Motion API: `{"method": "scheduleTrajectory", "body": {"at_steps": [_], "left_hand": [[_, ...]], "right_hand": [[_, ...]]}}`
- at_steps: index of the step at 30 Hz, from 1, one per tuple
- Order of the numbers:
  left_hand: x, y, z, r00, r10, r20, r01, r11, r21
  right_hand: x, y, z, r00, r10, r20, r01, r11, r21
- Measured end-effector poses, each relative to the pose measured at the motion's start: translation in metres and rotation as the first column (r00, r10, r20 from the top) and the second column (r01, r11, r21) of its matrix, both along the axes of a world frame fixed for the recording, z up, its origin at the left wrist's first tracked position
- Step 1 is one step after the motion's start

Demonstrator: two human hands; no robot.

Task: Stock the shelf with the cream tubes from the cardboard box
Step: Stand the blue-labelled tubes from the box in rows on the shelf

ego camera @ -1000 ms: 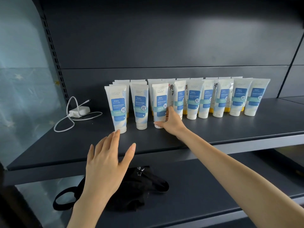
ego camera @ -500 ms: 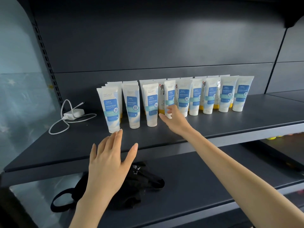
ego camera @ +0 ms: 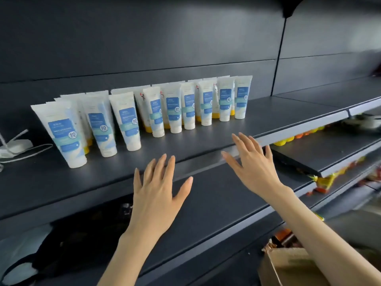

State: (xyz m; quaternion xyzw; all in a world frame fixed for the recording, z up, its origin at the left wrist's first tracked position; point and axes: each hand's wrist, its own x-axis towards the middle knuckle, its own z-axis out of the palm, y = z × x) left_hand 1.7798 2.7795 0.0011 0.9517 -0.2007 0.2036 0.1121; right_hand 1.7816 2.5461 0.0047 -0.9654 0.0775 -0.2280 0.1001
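Cream tubes [ego camera: 127, 122] upright on caps — crimped ends up, both hands [ego camera: 158, 195] spread flat, empty

We see white cream tubes [ego camera: 127, 122] with a blue patch and a pale green band. Some have a white round spot with a dark sign. The back tubes [ego camera: 215, 115] have yellow bottoms. The shelf [ego camera: 268, 118] is dark grey. The charger [ego camera: 16, 146] is white. The cardboard box [ego camera: 288, 267] is brown. The bag [ego camera: 82, 240] is black.
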Motion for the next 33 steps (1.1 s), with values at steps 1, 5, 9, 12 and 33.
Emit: {"method": "scheduleTrajectory", "body": {"at_steps": [1, 5, 9, 12, 33], "left_hand": [[0.000, -0.011, -0.002, 1.000, -0.027, 0.003, 0.027, 1.000, 0.017], [-0.002, -0.059, -0.014, 0.989, -0.146, -0.003, 0.146, 0.987, 0.060], [0.001, -0.103, -0.034, 0.974, -0.227, -0.020, 0.227, 0.966, 0.124], [0.000, -0.134, -0.053, 0.961, -0.272, -0.050, 0.276, 0.947, 0.167], [0.003, -0.319, -0.224, 0.819, -0.310, -0.483, 0.514, 0.770, 0.378]], "right_hand": [[-0.008, -0.013, -0.005, 0.999, -0.033, -0.013, 0.033, 0.999, -0.001], [-0.037, -0.061, -0.029, 0.985, -0.156, -0.070, 0.154, 0.987, -0.034], [-0.065, -0.107, -0.058, 0.952, -0.272, -0.139, 0.268, 0.962, -0.049], [-0.088, -0.140, -0.084, 0.914, -0.349, -0.207, 0.345, 0.937, -0.057], [-0.216, -0.307, -0.320, 0.530, -0.527, -0.664, 0.756, 0.649, 0.088]]}}
